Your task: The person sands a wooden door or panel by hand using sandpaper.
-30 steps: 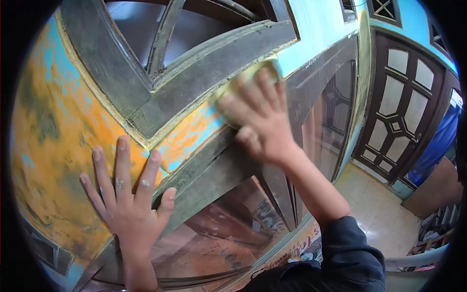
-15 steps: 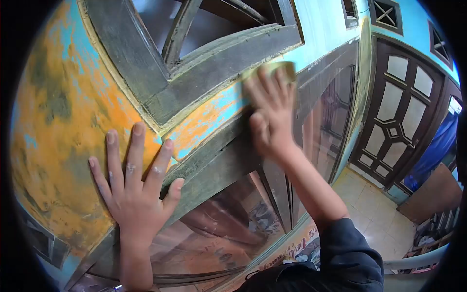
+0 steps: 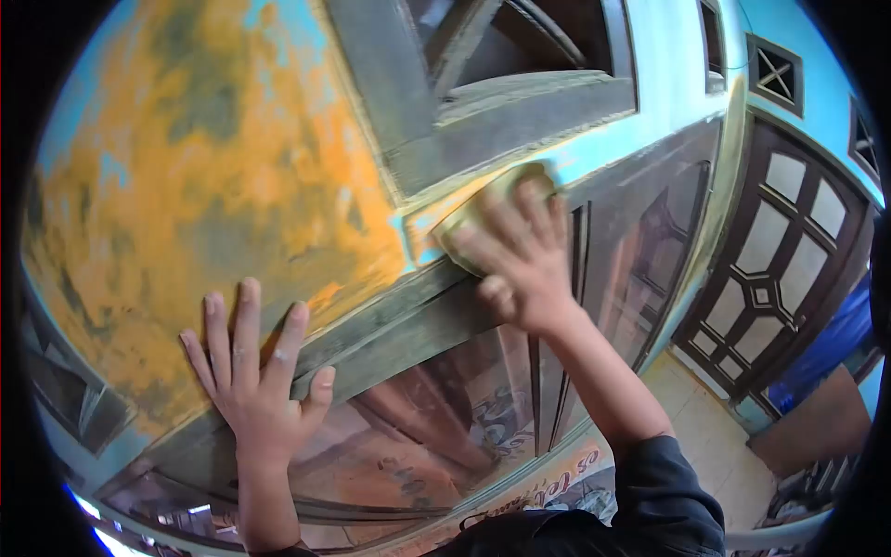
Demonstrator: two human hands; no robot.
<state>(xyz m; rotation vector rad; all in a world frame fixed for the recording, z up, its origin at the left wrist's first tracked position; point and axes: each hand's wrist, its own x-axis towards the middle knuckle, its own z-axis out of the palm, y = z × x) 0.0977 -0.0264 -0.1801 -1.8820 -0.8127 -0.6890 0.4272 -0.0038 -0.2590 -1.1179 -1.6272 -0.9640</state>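
Note:
My right hand (image 3: 520,246) presses a yellowish-green sheet or pad (image 3: 464,232), perhaps sandpaper, flat on the narrow wall strip below the dark window frame (image 3: 520,125). Motion blurs its fingers. The sheet shows past the fingertips and to their left. Lower left, my left hand (image 3: 255,371) holds nothing; its spread fingers rest on the wall (image 3: 232,204), which has patchy orange, grey and light blue paint. Its thumb lies by the dark wooden beam (image 3: 408,325) above the glass panes.
Reflective glass panes (image 3: 399,436) lie below the beam. To the right stand a dark door (image 3: 761,269) with pale panels, a blue cover (image 3: 817,357) and a brown board (image 3: 812,422). A tiled floor (image 3: 705,446) runs below the door.
The view has shifted, so the window and wall sit further right. My right hand and the sheet have moved left and down along the strip. My left hand stays spread on the wall.

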